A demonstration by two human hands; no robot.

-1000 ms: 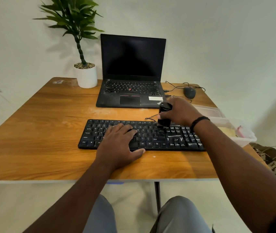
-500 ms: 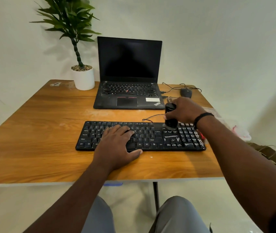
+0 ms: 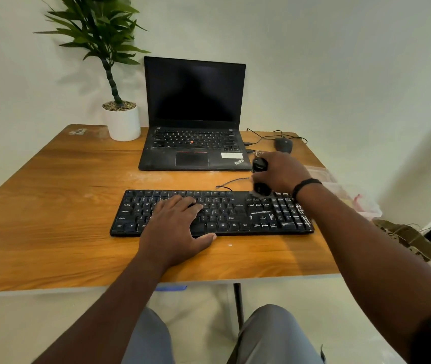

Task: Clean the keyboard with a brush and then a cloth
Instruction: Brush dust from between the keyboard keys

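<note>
The left hand (image 3: pixel 176 227) is laid flat on the keyboard (image 3: pixel 211 212), fingers spread and relaxed over the letter keys and the thumb stretched along the front edge; by this weight the board is judged to be pinned so that it cannot slide while it is swept. The right hand (image 3: pixel 280 173) is curled round a black brush (image 3: pixel 261 177), which is held nearly upright with its lower end set down at the keyboard's back edge, above the keys to the right of the letter block. An upright hold of this kind is judged to let the bristles be driven down into the gaps between keys; the bristles themselves are too blurred to be made out.

Pale dust or powder is seen streaked over the keyboard's right end, while the left and middle keys look darker, so the brushing step is taken to be in hand and the dirtiest part to be the reason for the brush's position.

Behind the keyboard an open laptop (image 3: pixel 193 122) is stood, screen dark. Behind and to the right of the keyboard a mouse (image 3: pixel 283 145) is left. Just off the keyboard's right end a clear plastic container (image 3: pixel 351 198) is placed; whether the cloth is kept in it cannot be told. Far behind the keyboard's left end a potted plant (image 3: pixel 122 122) is set.
</note>
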